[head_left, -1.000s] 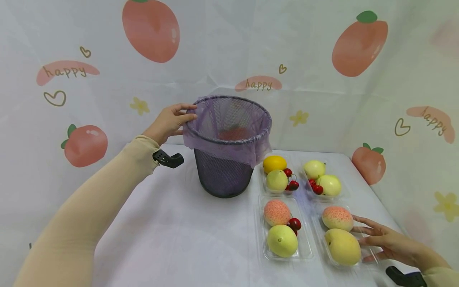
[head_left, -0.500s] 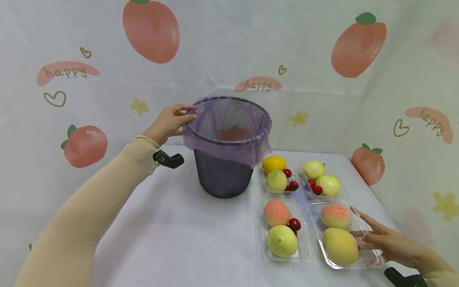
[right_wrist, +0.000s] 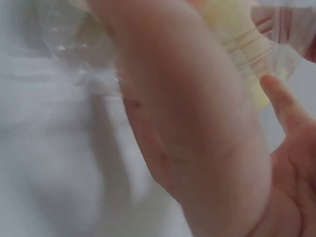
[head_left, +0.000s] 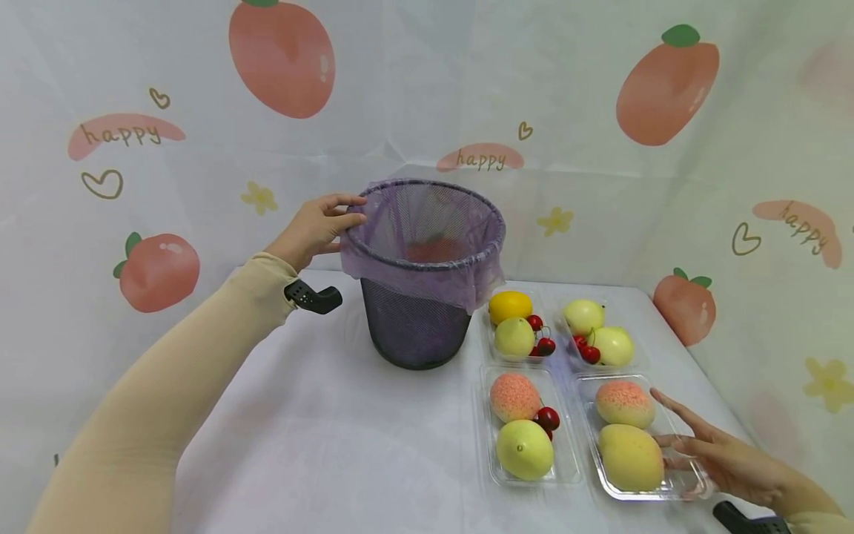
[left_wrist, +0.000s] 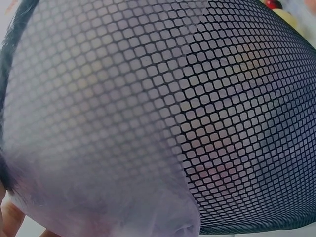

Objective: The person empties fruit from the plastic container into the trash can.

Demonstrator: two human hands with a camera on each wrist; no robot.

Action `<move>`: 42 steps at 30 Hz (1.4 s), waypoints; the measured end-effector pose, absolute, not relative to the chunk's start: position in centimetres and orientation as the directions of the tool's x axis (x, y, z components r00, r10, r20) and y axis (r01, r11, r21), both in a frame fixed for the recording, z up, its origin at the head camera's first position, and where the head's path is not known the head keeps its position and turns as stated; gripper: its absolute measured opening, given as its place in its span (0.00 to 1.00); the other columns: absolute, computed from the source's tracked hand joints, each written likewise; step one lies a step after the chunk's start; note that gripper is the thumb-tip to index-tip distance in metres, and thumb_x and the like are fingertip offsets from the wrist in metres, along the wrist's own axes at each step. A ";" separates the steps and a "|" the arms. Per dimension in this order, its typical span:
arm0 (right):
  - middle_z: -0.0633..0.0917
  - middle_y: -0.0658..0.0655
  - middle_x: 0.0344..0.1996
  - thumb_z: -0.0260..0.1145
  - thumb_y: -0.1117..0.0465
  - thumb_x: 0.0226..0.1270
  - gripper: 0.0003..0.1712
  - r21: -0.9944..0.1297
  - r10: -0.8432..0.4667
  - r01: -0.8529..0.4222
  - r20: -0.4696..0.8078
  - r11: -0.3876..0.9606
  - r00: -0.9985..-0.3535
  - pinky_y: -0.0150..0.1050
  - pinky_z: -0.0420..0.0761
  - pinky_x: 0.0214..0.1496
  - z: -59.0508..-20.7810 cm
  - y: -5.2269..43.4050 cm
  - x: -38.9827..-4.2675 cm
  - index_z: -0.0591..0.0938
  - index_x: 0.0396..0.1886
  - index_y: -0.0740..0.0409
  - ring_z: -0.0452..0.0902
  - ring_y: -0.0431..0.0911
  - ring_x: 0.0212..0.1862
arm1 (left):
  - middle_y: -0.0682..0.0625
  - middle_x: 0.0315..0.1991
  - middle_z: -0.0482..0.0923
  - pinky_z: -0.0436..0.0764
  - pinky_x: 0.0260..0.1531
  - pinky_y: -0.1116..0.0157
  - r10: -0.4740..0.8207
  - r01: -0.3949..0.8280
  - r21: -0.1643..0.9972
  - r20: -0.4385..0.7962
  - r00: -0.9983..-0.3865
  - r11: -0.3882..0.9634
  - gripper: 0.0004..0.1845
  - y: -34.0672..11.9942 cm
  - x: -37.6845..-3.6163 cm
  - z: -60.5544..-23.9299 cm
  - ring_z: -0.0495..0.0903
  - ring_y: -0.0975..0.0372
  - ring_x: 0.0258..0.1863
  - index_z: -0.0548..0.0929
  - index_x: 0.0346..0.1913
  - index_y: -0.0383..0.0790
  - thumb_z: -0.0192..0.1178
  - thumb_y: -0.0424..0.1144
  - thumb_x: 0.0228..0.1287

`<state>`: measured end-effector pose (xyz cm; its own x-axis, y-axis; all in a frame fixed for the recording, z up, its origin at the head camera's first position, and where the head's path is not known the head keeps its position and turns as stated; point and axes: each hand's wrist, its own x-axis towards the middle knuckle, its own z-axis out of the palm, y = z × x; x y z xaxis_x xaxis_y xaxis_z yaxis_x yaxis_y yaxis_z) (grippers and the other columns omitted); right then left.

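Note:
My left hand [head_left: 313, 226] grips the rim of a black mesh wastebasket [head_left: 416, 334] lined with a purple bag [head_left: 423, 278]. Close mesh fills the left wrist view, with fingertips [left_wrist: 11, 217] at its lower left. At the front right, my right hand [head_left: 740, 460] holds the right side of a clear plastic fruit box [head_left: 680, 486]. A pink-and-yellow peach [head_left: 625, 404] and a yellow mango-like fruit [head_left: 630, 457] lie in that box. The right wrist view is blurred; a finger covers much of the box there.
Three more clear boxes stand nearby. One holds a peach [head_left: 514, 397], a green-yellow fruit [head_left: 524, 449] and cherries [head_left: 548, 418]. Behind it are a lemon [head_left: 510, 306] box and a box with two pale fruits [head_left: 612, 346] and cherries. A printed curtain [head_left: 373, 96] hangs behind.
My right hand has taken hold of the front right box, whose rim now shows more plainly and has shifted slightly. The left hand and wastebasket have stayed still.

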<state>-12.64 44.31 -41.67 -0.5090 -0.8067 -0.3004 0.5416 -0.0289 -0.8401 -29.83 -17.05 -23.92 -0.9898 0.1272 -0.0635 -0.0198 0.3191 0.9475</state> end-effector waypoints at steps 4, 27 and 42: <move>0.72 0.43 0.64 0.26 0.67 0.80 0.41 -0.833 -0.797 0.552 -0.308 -0.038 -0.519 0.48 0.81 0.56 -42.0 44.6 -12.5 0.50 0.67 0.05 0.69 0.51 0.66 | 0.46 0.67 0.66 0.72 0.64 0.53 0.126 -0.022 0.950 -0.064 -0.990 0.311 0.25 -17.0 -29.8 -23.9 0.69 0.56 0.63 0.70 0.68 0.51 0.58 0.44 0.70; 0.66 0.49 0.65 0.26 0.65 0.81 0.38 -0.843 -0.804 0.459 -0.054 -0.282 -0.593 0.53 0.82 0.49 -38.1 41.4 -13.7 0.36 0.72 0.14 0.70 0.58 0.65 | 0.46 0.68 0.65 0.70 0.65 0.52 0.129 -0.025 0.951 -0.068 -0.989 0.308 0.26 -17.1 -29.6 -23.8 0.67 0.56 0.64 0.70 0.69 0.52 0.59 0.44 0.69; 0.65 0.57 0.70 0.20 0.63 0.78 0.38 -0.724 -0.821 0.493 0.177 -0.482 -0.543 0.48 0.78 0.59 -33.5 37.0 -16.0 0.46 0.73 0.15 0.68 0.58 0.65 | 0.47 0.68 0.67 0.72 0.64 0.53 0.118 -0.021 0.951 -0.061 -0.991 0.309 0.25 -17.0 -29.6 -24.0 0.70 0.57 0.61 0.71 0.68 0.53 0.59 0.44 0.69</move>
<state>-16.04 37.01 -33.51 -0.5429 -0.8209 0.1770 0.4933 -0.4823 -0.7239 -29.59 -16.96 -24.03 -0.9912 0.1175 -0.0605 -0.0214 0.3092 0.9508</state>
